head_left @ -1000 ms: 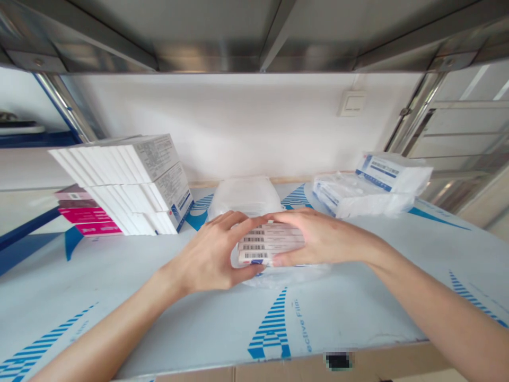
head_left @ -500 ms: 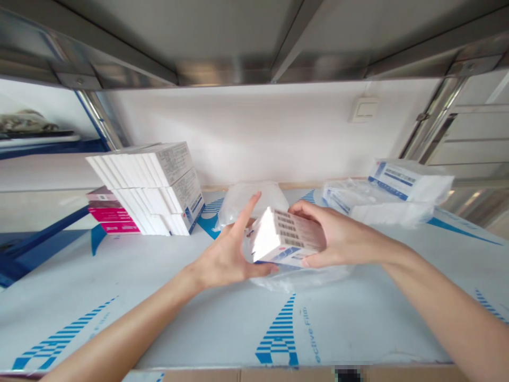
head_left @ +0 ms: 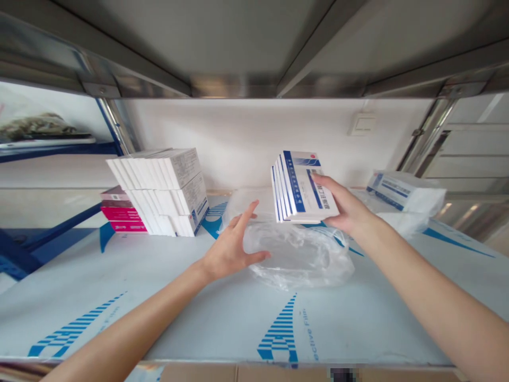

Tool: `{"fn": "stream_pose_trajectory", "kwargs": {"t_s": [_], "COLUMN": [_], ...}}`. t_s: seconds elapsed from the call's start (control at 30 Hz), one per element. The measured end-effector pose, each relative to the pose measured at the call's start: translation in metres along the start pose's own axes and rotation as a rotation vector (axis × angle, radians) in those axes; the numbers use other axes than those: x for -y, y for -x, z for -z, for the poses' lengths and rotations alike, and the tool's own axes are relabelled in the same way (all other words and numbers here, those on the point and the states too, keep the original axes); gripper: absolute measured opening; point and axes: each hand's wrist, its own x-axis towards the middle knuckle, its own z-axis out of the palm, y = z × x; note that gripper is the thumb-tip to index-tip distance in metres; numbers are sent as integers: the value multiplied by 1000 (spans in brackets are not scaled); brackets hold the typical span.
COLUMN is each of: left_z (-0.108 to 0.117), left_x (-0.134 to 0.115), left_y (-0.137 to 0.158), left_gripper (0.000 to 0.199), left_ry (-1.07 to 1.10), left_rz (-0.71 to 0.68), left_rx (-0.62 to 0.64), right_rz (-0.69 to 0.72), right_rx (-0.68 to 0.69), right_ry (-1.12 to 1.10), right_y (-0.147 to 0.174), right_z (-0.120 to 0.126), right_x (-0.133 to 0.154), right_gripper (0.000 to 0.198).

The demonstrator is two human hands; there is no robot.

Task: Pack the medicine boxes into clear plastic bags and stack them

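Observation:
My right hand [head_left: 344,204] grips a bundle of several thin white-and-blue boxes [head_left: 304,185], held tilted above the shelf, with the printed broad face toward me. My left hand [head_left: 233,246] is open, fingers and thumb apart, to the left of the bundle and not touching it. Under and between the hands lies a crumpled clear plastic bag [head_left: 302,260]. Behind my left fingers another piece of clear plastic [head_left: 246,204] lies against the wall side. At the left stands a stacked block of similar white boxes [head_left: 167,191], in several rows.
Pink boxes [head_left: 123,215] sit left of the white stack. Plastic-wrapped white-and-blue boxes [head_left: 405,193] lie at the back right. The film-covered shelf [head_left: 191,323] has metal posts at both sides and a metal shelf [head_left: 238,48] overhead. A switch [head_left: 362,124] is on the wall.
My right hand has lifted and turned the bundle of boxes up off the plastic bag, away from my left hand. My left hand stays open in nearly the same place.

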Motion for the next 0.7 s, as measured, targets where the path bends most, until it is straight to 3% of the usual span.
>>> {"fn": "stream_pose_trajectory", "kwargs": {"t_s": [0.13,0.2,0.3,0.4,0.57,0.7], "left_z": [14,29,52,70,90,105], "left_x": [-20,-34,-46,-43,-11,20], "left_y": [0,3,18,45,99,138], "left_gripper": [113,104,85,80,88,80], "left_ry": [-40,-127,-280,-317,-124,-79], "left_rz": [-171,-225,-198,-99,117,210], "left_rx": [-296,-377,-335,-297,-333,-271], "right_rz": [20,60,85,105,170,147], "right_rx": [34,97,196,287,374,469], "right_ry": [-57,-28,99,231,373,469], "right_y": [-12,-14,-13,-12,-6,5], "right_z": [-26,-47,-82,-120,-183,-224], "right_x": [21,29,38,42,27,-3], "right_gripper": [64,68,74,65,47,62]}}
